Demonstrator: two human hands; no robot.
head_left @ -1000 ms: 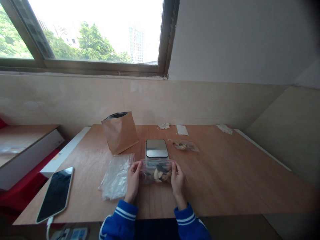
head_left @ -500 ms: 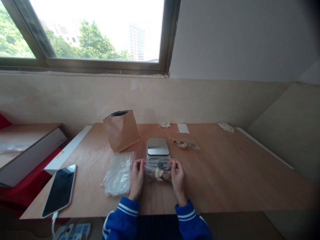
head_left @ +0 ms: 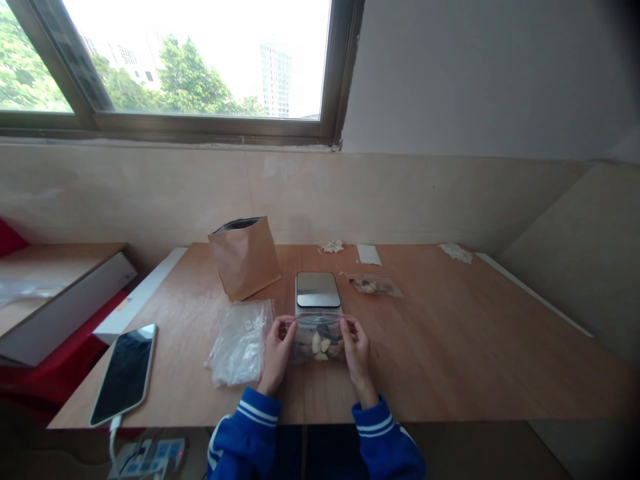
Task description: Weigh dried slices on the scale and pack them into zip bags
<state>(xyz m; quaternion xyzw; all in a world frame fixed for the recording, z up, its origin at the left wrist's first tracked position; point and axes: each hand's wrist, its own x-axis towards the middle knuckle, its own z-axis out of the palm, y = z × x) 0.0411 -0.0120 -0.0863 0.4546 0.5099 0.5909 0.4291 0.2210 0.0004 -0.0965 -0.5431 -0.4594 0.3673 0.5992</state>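
Between my hands is a clear zip bag [head_left: 320, 343] with pale and dark dried pieces inside. My left hand [head_left: 277, 350] pinches its top edge near the left corner. At the right end of the same edge, my right hand [head_left: 357, 347] is closed with thumb and fingers on the plastic. Just beyond the bag lies a small digital scale [head_left: 318, 290] with a shiny plate, its near part covered by the bag's top. A stack of clear zip bags [head_left: 239, 347] rests left of my left hand.
An open brown paper pouch [head_left: 246, 260] stands behind the stack. Right of the scale lies another filled zip bag [head_left: 375, 285]. A phone [head_left: 125, 373] with a cable is at the table's left edge. Crumpled tissue [head_left: 332, 247] and a white card [head_left: 369, 255] lie near the wall.
My left hand has slid slightly inward along the bag's top edge, and the fingers of both hands have shifted. The pieces inside the bag have moved a little. The view has tilted slightly.
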